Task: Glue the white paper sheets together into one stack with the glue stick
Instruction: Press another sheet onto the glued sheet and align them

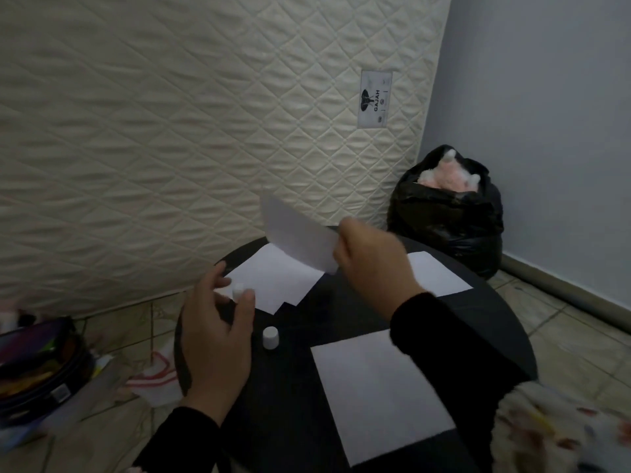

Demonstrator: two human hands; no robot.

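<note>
My right hand [370,257] pinches one white paper sheet [297,233] and holds it tilted in the air above the round black table [290,387]. Beneath it lies a small pile of white sheets [273,279] at the table's far side. My left hand [216,332] grips the uncapped glue stick [238,290], whose white tip pokes out between thumb and fingers, at the pile's left edge. The white cap [270,337] stands on the table just right of that hand. Another sheet [379,394] lies near me, and one more sheet [438,273] lies at the far right.
A quilted mattress [205,131] leans against the wall behind the table. A black rubbish bag [450,220] stands in the corner at the right. On the tiled floor at the left are a dark round container [37,367] and a white cloth with red stripes [155,377].
</note>
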